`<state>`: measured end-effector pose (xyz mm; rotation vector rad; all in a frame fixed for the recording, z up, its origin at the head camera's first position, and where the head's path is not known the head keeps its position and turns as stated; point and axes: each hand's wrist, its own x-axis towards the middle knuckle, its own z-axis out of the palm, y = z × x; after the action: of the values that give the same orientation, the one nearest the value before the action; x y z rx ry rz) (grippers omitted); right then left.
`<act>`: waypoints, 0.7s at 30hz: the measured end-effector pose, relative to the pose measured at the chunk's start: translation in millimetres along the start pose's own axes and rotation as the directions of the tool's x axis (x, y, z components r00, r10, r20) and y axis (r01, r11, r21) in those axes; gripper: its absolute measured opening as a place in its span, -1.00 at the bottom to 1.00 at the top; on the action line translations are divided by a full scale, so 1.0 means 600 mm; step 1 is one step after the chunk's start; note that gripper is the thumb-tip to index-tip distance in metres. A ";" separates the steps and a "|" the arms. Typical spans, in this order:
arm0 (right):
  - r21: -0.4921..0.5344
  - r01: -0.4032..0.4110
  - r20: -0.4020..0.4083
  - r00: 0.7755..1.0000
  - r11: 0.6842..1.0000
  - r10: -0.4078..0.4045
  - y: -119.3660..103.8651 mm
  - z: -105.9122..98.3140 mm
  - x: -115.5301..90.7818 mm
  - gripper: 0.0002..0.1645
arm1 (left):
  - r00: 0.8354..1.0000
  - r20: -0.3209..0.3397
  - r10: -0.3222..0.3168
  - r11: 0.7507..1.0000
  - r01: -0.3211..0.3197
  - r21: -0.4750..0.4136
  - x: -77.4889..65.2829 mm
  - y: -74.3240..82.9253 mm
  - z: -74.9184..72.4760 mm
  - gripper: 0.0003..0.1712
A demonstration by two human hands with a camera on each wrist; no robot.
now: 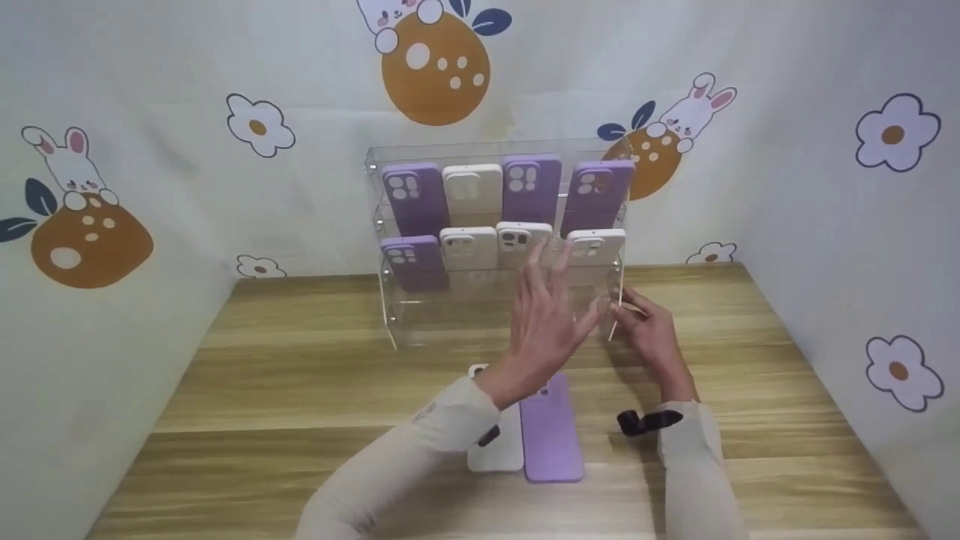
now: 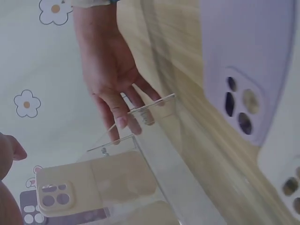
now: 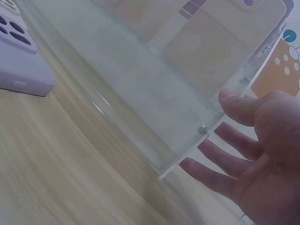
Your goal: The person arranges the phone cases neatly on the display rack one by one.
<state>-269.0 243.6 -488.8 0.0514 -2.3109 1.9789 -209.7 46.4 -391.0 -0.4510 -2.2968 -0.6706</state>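
A clear acrylic tiered stand (image 1: 502, 322) bears purple and white phone cases in two rows. My left hand (image 1: 544, 315) reaches up before the lower row, fingers spread and straight. Its fingertips overlap a white phone case (image 1: 514, 236) and come close to the white phone case at the right end (image 1: 600, 244). At the stand's right side, my right hand (image 1: 651, 330) touches the side panel (image 3: 192, 154). Its thumb (image 3: 234, 105) lies at the panel's edge, the other fingers extended along the outer side. In the left wrist view, some right-hand fingers show through the acrylic.
On the table in front of the stand lie a purple phone case (image 1: 553, 442) and a white phone case (image 1: 499, 457), the latter partly under my left forearm. The wood-grain table (image 1: 285, 450) is walled by patterned cloth (image 1: 172, 112) with rabbits and flowers.
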 end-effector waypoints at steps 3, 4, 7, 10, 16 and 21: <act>0.024 -0.021 -0.005 1.000 0.999 0.021 0.001 0.001 -0.002 -0.35 | 0.999 0.026 -0.025 0.999 0.025 -0.029 -0.017 -0.013 -0.011 -0.02; 0.024 -0.023 -0.001 1.000 0.999 0.023 0.001 0.001 -0.002 -0.34 | 0.999 0.030 -0.031 0.999 0.032 -0.030 -0.023 -0.018 -0.013 -0.04; 0.015 -0.022 -0.010 1.000 1.000 0.022 0.002 0.001 -0.002 -0.36 | 0.998 0.044 -0.043 0.999 0.044 -0.029 -0.041 -0.035 -0.017 -0.11; -0.001 -0.013 -0.015 1.000 1.000 0.013 0.002 0.000 -0.002 -0.36 | 0.993 0.093 -0.068 0.997 0.069 -0.014 -0.061 -0.055 -0.022 -0.17; 0.003 0.000 -0.007 1.000 1.000 0.000 0.002 0.000 0.000 -0.35 | 0.950 0.263 -0.165 0.986 0.163 0.032 -0.095 -0.093 -0.032 -0.21; 0.007 -0.013 0.000 1.000 1.000 0.013 0.000 0.001 0.001 -0.36 | 0.886 0.382 -0.263 0.964 0.251 0.083 -0.118 -0.116 -0.034 -0.29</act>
<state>-269.9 242.9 -488.6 0.0366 -2.3109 1.9927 -183.1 -30.8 -451.6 -0.2835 -2.7775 -0.7223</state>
